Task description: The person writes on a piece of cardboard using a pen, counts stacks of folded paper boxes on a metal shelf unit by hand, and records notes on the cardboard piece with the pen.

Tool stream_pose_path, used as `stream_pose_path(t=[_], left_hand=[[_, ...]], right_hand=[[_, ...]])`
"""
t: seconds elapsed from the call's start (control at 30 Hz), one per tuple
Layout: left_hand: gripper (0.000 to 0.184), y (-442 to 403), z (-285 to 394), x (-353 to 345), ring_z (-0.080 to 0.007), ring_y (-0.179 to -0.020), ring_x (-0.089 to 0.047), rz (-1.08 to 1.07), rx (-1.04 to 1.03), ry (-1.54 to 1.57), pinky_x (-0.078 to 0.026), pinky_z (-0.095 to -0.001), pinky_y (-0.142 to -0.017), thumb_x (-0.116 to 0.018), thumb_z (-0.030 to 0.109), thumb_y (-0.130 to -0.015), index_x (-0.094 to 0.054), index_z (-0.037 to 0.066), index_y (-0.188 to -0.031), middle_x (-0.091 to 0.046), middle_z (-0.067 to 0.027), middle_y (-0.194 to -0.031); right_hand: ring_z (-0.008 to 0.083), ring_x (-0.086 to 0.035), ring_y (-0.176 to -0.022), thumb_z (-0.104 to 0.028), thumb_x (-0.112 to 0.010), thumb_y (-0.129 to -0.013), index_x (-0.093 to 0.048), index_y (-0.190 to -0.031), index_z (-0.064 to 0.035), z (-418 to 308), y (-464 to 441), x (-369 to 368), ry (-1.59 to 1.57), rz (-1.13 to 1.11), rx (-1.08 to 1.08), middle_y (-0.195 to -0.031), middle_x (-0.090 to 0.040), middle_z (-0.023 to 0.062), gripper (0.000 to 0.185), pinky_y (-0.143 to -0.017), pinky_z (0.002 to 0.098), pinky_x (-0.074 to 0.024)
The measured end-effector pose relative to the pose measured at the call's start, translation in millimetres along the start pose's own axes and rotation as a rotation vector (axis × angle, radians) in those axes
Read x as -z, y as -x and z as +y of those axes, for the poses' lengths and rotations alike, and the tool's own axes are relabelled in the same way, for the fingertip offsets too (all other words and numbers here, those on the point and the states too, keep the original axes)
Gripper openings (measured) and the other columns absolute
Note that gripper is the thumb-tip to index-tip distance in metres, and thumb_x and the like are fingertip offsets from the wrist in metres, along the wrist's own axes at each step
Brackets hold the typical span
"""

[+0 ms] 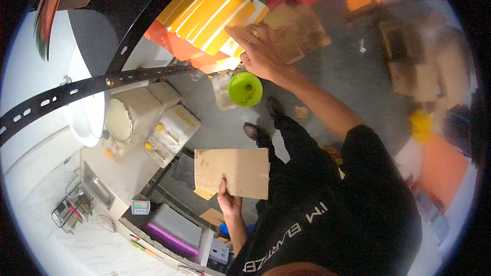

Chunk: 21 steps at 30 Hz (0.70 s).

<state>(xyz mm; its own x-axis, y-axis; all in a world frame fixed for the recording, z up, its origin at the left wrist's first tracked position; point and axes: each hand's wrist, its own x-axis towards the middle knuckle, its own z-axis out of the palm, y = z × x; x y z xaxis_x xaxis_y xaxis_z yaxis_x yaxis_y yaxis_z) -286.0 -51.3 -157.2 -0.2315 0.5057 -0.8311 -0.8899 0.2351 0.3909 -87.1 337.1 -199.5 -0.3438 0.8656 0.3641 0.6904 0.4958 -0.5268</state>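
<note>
My left hand grips a flat brown cardboard piece by its near edge, thumb on top and the other fingers hidden beneath. Dark smudges mark one corner of the cardboard. My right hand reaches out to a fanned stack of yellow-orange sheets with white edges. Its fingers are apart, with the index finger stretched over the sheets; whether it touches them I cannot tell. Orange-red sheets lie beside the yellow ones. Another brown piece, blurred, is just beyond that hand.
A black slotted metal bar crosses the left side. A lime-green bowl stands near my feet. White jerrycans with yellow caps are on the left, with a sink and a small scale below. Blurred cartons stand right.
</note>
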Motion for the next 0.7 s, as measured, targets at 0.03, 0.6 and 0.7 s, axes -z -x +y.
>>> stream_pose_path(t=[0.03,0.6,0.7], left_hand=[[0.045,0,1,-1,-0.0283,-0.125,-0.055,-0.018,-0.012,-0.001,-0.046,-0.0454,-0.106,-0.059,0.017,-0.098,-0.047,-0.001,-0.137,-0.057,-0.0136,-0.135],[0.054,-3,-17,-28,-0.0288,-0.126,-0.053,0.117,0.096,-0.040,-0.044,-0.0469,-0.107,-0.063,0.022,-0.095,-0.043,0.003,-0.142,-0.055,-0.0107,-0.137],[0.051,-3,-18,-31,-0.0313,-0.128,-0.050,0.099,0.070,-0.072,-0.040,-0.0481,-0.109,-0.054,0.025,-0.101,-0.040,0.002,-0.144,-0.051,-0.0137,-0.140]], right_hand=[[0.0341,-0.042,-0.119,0.000,-0.064,-0.070,-0.046,-0.143,-0.0160,2,0,-1,0.023,-0.003,-0.001,-0.132,-0.052,0.0100,0.076,-0.105,0.0505,-0.0313],[0.0263,-0.050,-0.116,-0.004,-0.063,-0.072,-0.064,-0.120,-0.0108,14,-32,9,0.013,0.134,0.192,-0.125,-0.058,0.0023,0.048,-0.102,0.0518,-0.0322],[0.0280,-0.049,-0.116,-0.005,-0.062,-0.073,-0.065,-0.118,-0.0104,14,-34,3,0.037,0.124,0.169,-0.123,-0.059,0.0023,0.045,-0.102,0.0515,-0.0325]])
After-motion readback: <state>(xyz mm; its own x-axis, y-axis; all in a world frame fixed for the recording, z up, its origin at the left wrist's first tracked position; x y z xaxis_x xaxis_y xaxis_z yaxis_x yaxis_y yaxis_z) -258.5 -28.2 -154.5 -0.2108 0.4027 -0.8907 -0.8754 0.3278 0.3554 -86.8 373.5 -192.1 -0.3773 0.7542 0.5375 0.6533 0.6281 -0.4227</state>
